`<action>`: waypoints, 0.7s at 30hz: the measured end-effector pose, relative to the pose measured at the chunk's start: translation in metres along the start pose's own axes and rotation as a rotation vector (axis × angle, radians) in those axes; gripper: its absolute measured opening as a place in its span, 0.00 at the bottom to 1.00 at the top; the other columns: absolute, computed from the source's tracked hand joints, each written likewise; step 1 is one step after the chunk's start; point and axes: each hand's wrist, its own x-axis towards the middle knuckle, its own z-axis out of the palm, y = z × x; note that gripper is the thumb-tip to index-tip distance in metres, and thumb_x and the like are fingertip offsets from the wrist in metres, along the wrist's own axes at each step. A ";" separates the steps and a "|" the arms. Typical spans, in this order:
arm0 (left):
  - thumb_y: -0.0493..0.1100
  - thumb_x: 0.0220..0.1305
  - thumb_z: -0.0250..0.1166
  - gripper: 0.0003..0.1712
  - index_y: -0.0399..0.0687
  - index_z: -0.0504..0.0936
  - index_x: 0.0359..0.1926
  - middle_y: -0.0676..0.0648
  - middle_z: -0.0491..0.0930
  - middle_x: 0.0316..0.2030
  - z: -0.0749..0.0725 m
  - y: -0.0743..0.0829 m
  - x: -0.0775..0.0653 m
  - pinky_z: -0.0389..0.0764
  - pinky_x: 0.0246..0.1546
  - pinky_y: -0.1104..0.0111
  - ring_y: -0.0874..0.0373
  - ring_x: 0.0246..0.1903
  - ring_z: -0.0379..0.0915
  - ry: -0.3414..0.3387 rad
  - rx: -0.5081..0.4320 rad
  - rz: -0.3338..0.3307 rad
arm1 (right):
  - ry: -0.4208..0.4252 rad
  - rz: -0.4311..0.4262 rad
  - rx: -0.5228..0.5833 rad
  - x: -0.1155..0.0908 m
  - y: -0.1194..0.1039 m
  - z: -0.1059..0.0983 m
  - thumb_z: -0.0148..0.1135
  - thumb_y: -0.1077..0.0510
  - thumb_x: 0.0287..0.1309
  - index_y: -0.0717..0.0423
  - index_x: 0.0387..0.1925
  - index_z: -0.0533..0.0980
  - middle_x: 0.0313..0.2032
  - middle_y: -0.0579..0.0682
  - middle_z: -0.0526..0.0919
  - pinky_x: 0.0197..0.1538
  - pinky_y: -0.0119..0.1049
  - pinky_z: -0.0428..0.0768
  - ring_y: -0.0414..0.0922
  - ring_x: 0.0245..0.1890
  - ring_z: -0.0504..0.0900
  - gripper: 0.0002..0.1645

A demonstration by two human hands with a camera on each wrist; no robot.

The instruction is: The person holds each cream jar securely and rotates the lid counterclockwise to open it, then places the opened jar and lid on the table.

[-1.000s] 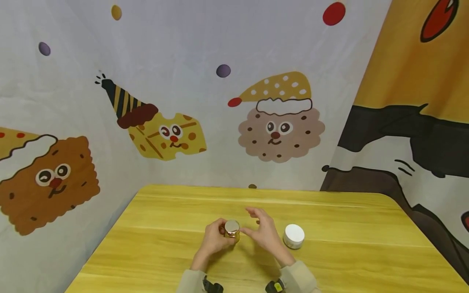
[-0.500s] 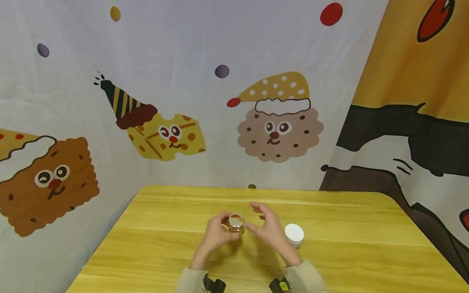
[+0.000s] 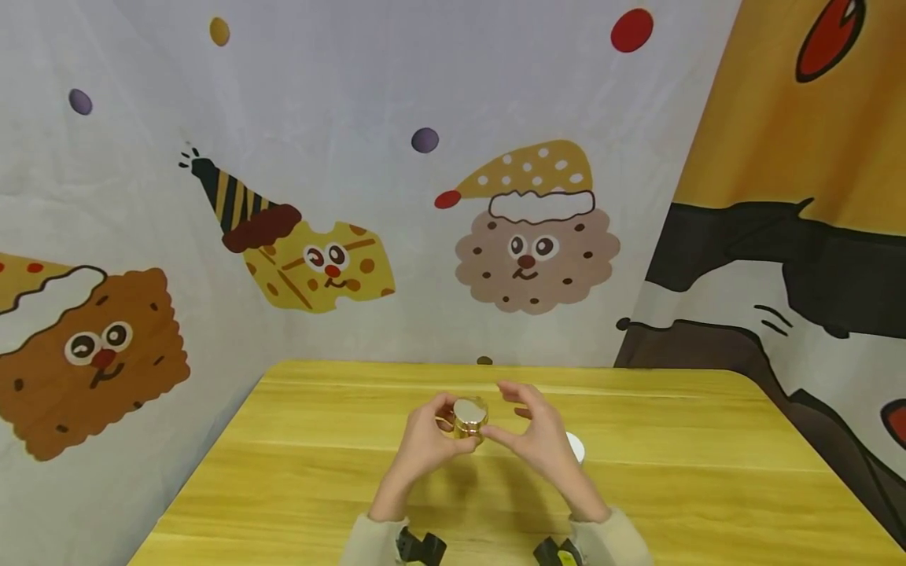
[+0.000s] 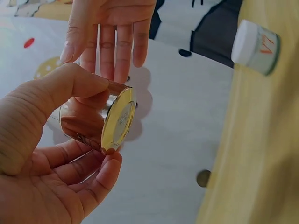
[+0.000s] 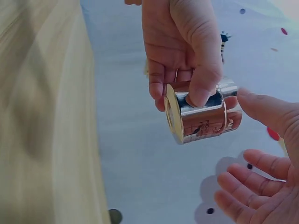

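Observation:
A shiny gold jar with a lid (image 3: pixel 470 415) is raised off the table between the hands. My left hand (image 3: pixel 427 440) pinches its body between thumb and fingers, as the left wrist view shows, where the jar (image 4: pixel 88 121) is tilted with its round base and label facing the camera. Small print runs along the side of the jar (image 5: pixel 201 116) in the right wrist view. Beside it, my right hand (image 3: pixel 539 437) has spread, relaxed fingers. The right thumb (image 5: pixel 261 106) has its tip right at the lid's edge.
A white-lidded jar (image 4: pixel 257 49) with red lettering stands on the wooden table (image 3: pixel 318 456), partly hidden behind my right hand in the head view. A cartoon-printed cloth (image 3: pixel 340 94) hangs behind the table.
My left hand has lifted the gold jar up and slightly right from near the tabletop. My right hand has moved along with it, now covering most of the white-lidded jar in the head view.

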 end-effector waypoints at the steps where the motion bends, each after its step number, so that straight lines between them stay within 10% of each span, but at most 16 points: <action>1: 0.40 0.42 0.75 0.24 0.40 0.78 0.43 0.50 0.76 0.31 0.000 0.003 0.001 0.79 0.32 0.67 0.60 0.30 0.72 0.002 0.003 0.009 | 0.006 -0.008 0.003 0.000 -0.002 -0.002 0.77 0.62 0.35 0.62 0.53 0.73 0.49 0.56 0.78 0.47 0.48 0.78 0.54 0.48 0.78 0.38; 21: 0.34 0.40 0.72 0.22 0.40 0.78 0.41 0.53 0.73 0.29 0.017 0.054 0.011 0.79 0.33 0.66 0.61 0.29 0.70 -0.008 -0.094 0.104 | 0.053 -0.062 0.005 0.000 -0.019 -0.035 0.76 0.61 0.38 0.62 0.53 0.74 0.50 0.55 0.78 0.47 0.51 0.78 0.53 0.49 0.77 0.35</action>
